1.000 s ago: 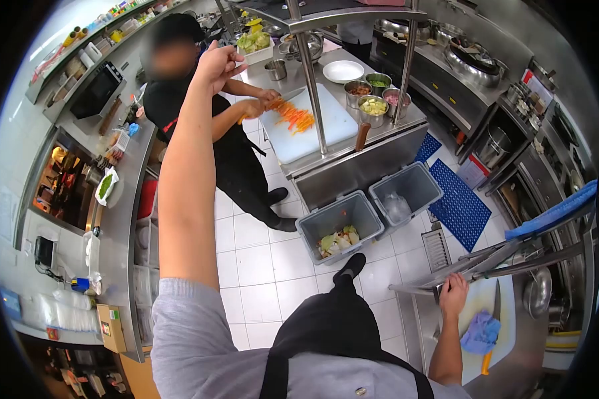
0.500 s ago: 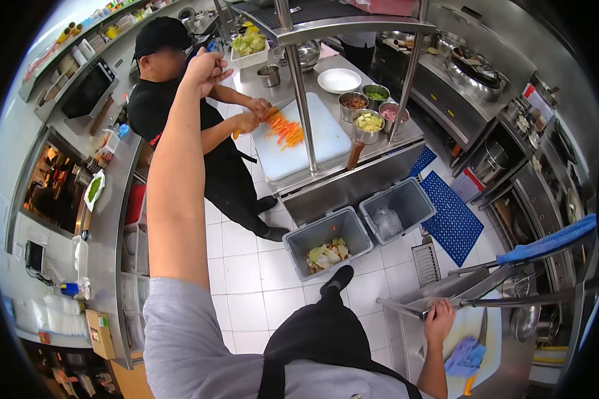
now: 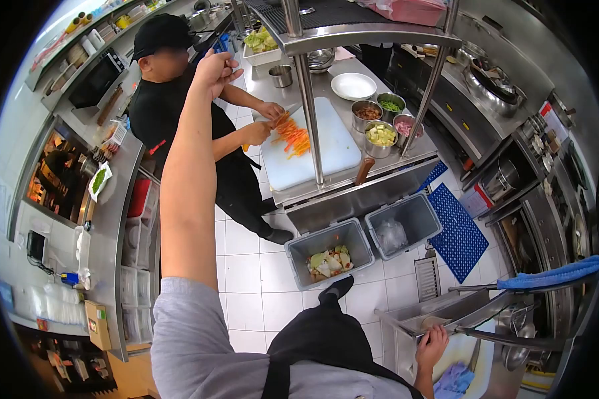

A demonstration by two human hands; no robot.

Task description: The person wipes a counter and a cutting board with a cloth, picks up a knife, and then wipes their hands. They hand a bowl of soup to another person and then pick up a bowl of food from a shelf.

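Note:
My left hand (image 3: 216, 73) is raised at the end of my outstretched arm, fingers loosely curled and apart, with nothing visible in it. Behind it stands a co-worker in black. My right hand (image 3: 432, 346) rests with fingers spread on the edge of a steel table (image 3: 399, 332) at lower right. Close by, a white cutting board (image 3: 484, 362) bears a knife (image 3: 474, 354) and a crumpled bluish-purple cloth or bag (image 3: 454, 381). Across from me, the co-worker's hands (image 3: 263, 123) work over orange-red vegetable strips (image 3: 293, 137) on another white cutting board (image 3: 333, 149).
Steel cups of chopped food (image 3: 381, 135) and a white plate (image 3: 353, 86) stand on the prep table beneath a shelf on posts (image 3: 309, 106). Two grey bins (image 3: 298, 249) sit on the floor by my foot, one holding scraps. A blue mat (image 3: 456, 229) lies right of them.
The view has shifted slightly, so the prep table and bins sit further right. My left hand stays raised, its fingers a little looser. My right hand remains at the table edge.

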